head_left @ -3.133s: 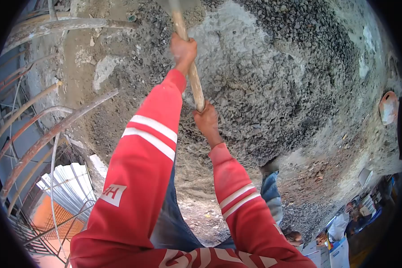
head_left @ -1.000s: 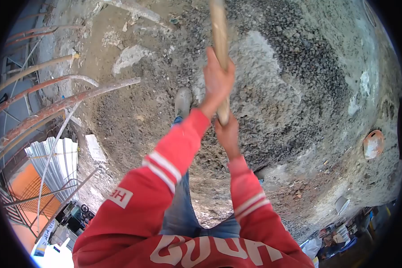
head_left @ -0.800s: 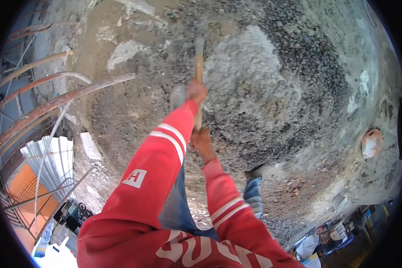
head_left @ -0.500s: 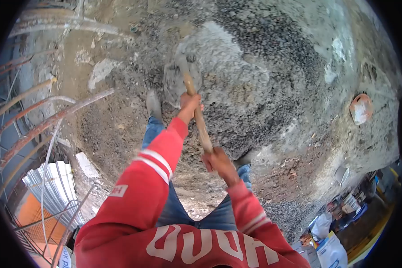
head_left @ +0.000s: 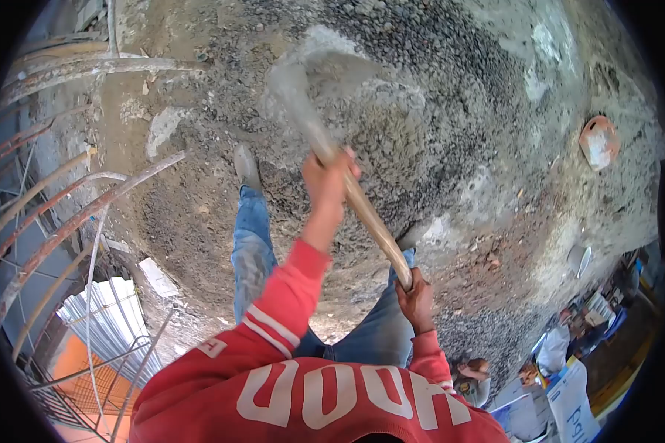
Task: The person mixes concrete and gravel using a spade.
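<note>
I hold a shovel with both hands. My left hand (head_left: 327, 184) is closed around the shaft near the blade. My right hand (head_left: 417, 301) grips the end of the wooden handle (head_left: 373, 221) beside my right thigh. The grey shovel blade (head_left: 294, 88) is smeared by motion over the pale powdery patch of a wet-looking grey mix (head_left: 384, 129), so its exact contact cannot be made out. Dark gravel (head_left: 436, 44) lies around the far side of that heap. My left boot (head_left: 247, 168) stands at the heap's near left edge.
Rusty bent rebar (head_left: 96, 199) juts in from the left, above corrugated metal sheet (head_left: 114, 321) and orange mesh (head_left: 81, 369). An orange-rimmed bucket (head_left: 599, 143) sits at right. Bags (head_left: 569, 402) and clutter lie at lower right, near a small pale container (head_left: 579, 260).
My right hand has moved right and back toward my body with the handle's end. My left hand has shifted slightly right, and the handle now slants more.
</note>
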{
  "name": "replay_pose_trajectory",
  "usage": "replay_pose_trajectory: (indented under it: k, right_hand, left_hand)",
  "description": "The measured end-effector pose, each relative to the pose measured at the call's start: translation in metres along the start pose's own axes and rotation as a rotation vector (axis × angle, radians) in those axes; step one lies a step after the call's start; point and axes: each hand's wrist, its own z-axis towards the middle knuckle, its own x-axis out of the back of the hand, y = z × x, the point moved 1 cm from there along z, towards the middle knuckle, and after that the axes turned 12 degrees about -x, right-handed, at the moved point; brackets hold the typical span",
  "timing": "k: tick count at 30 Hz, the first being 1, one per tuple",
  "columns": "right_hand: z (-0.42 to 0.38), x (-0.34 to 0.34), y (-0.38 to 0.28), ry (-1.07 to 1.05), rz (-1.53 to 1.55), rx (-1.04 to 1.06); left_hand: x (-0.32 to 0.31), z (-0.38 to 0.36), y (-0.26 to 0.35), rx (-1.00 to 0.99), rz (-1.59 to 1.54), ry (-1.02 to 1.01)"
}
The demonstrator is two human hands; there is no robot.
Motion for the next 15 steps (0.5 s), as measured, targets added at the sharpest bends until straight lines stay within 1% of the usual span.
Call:
replay_pose_trajectory:
  k: [1, 2, 4, 5, 7, 8, 9, 10, 11, 12, 13, 15]
  right_hand:
    - [-0.012, 0.017, -0.017, 0.025, -0.013, 0.025]
    - [-0.023, 0.038, -0.031, 0.023, -0.011, 0.008]
    - [-0.047, 0.076, -0.056, 0.158, 0.303, 0.119]
    - [-0.058, 0.087, -0.045, 0.139, 0.532, -0.055]
    - [-0.064, 0.098, -0.050, 0.437, 0.779, 0.039]
    - [-0.059, 0.090, -0.051, 0.433, 0.771, 0.016]
    - [-0.053, 0.075, -0.051, 0.528, 1.007, -0.002]
    - [-0.044, 0.057, -0.049, 0.625, 1.240, -0.020]
    - [-0.032, 0.034, -0.042, 0.640, 1.428, -0.023]
    - [-0.024, 0.008, -0.032, 0.597, 1.443, -0.128]
    - [-0.016, -0.019, -0.020, 0.553, 1.454, -0.233]
    - [0.001, -0.073, 0.015, 0.448, 1.122, -0.500]
  left_hand:
    - [0.001, 0.019, 0.010, 0.019, -0.103, 0.022]
    - [0.001, 0.031, 0.003, 0.033, -0.094, 0.017]
    - [0.013, 0.047, -0.037, 0.155, -0.201, 0.198]
    - [0.025, 0.044, -0.063, 0.168, -0.193, 0.198]
    - [0.066, 0.013, -0.132, 0.384, -0.416, 0.250]
    - [0.090, -0.015, -0.164, 0.407, -0.455, 0.245]
    - [0.117, -0.050, -0.198, 0.427, -0.494, 0.239]
    - [0.148, -0.088, -0.241, 0.445, -0.522, 0.319]
    - [0.178, -0.122, -0.275, 0.585, -0.492, 0.481]
    - [0.221, -0.155, -0.323, 0.696, -0.461, 0.565]
    - [0.248, -0.184, -0.342, 0.851, -0.478, 0.676]
    - [0.315, -0.239, -0.392, 0.948, -0.431, 0.765]
